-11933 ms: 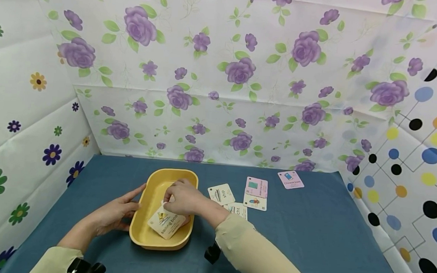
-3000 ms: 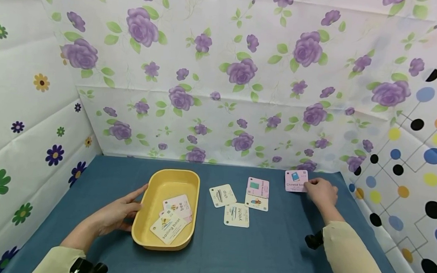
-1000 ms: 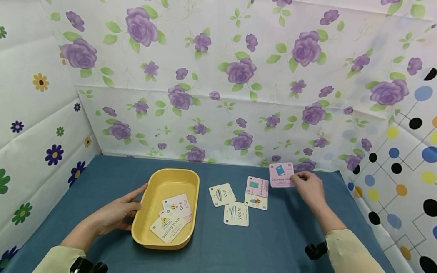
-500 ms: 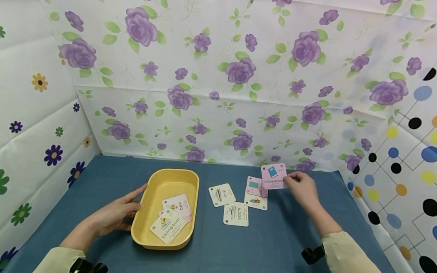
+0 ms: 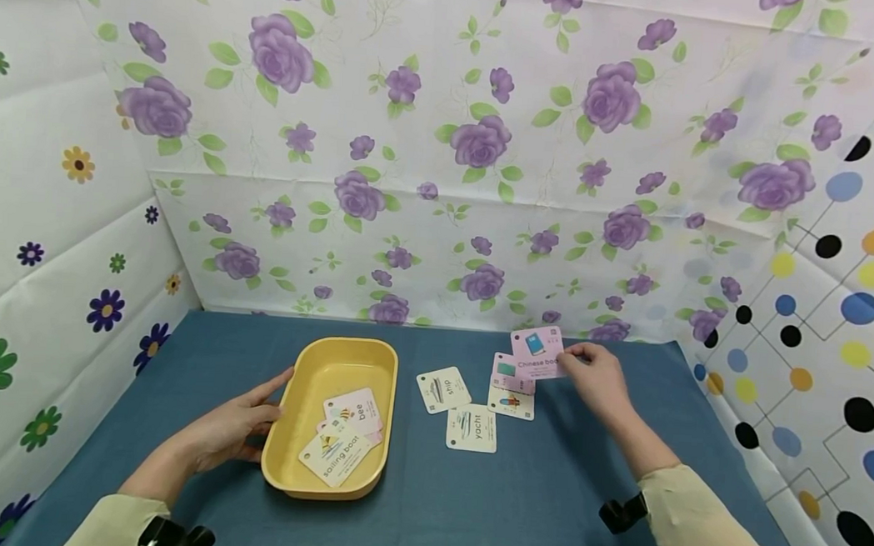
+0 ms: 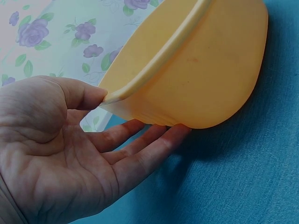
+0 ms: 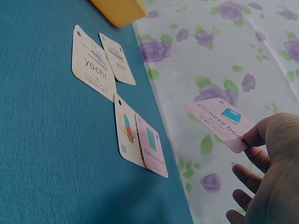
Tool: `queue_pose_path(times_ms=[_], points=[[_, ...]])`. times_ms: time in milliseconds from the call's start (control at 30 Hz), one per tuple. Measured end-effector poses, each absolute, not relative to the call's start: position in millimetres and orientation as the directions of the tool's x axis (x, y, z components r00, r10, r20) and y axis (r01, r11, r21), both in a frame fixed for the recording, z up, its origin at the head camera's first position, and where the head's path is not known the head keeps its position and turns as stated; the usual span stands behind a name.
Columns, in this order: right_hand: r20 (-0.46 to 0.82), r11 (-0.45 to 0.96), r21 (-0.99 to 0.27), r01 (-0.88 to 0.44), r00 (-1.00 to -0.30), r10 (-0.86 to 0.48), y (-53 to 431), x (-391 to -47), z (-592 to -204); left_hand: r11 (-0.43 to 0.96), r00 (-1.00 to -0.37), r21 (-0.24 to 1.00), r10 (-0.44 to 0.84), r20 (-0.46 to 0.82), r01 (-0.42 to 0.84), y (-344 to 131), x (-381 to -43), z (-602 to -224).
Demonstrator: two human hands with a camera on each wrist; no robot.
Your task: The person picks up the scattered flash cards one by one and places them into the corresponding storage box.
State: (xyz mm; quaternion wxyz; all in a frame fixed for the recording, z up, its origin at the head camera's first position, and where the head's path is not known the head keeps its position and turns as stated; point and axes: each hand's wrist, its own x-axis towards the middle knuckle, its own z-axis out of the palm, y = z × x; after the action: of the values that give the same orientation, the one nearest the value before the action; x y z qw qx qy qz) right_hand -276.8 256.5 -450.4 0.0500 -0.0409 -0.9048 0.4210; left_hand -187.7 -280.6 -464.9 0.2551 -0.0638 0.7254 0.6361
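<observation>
My left hand (image 5: 230, 427) rests against the outer left side of a yellow plastic tub (image 5: 288, 456). Its thumb meets the rim in the left wrist view while fairly straight fingers touch the wall. My right hand (image 5: 599, 381) pinches a pink "Chinese book" word card (image 5: 539, 352) by a corner between thumb and fingertips. That card is raised and, in the head view, overlaps a pink card (image 5: 502, 369) with a green book picture. This one lies edge over a cream card (image 5: 510, 404) with a colourful picture.
A "ship" card (image 5: 442, 389) and a "yacht" card (image 5: 472, 428) lie on the blue cloth (image 5: 543, 497) right of the tub. Inside the tub are a "bee" card (image 5: 356, 408), a "sailing boat" card (image 5: 334, 453) and part of a pink card. Patterned cloth walls surround the table.
My right hand has left the tub, picked up the "Chinese book" card at the right and carried it leftward to above the pink book card. My left hand has stayed at the tub.
</observation>
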Motion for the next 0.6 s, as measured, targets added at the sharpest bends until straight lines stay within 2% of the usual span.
queue_pose_path(times_ms=[600], points=[[0.050, 0.623, -0.782, 0.011, -0.996, 0.080, 242, -274, -444, 0.182, -0.864, 0.893, 0.233, -0.447, -0.413, -280, -188, -465]])
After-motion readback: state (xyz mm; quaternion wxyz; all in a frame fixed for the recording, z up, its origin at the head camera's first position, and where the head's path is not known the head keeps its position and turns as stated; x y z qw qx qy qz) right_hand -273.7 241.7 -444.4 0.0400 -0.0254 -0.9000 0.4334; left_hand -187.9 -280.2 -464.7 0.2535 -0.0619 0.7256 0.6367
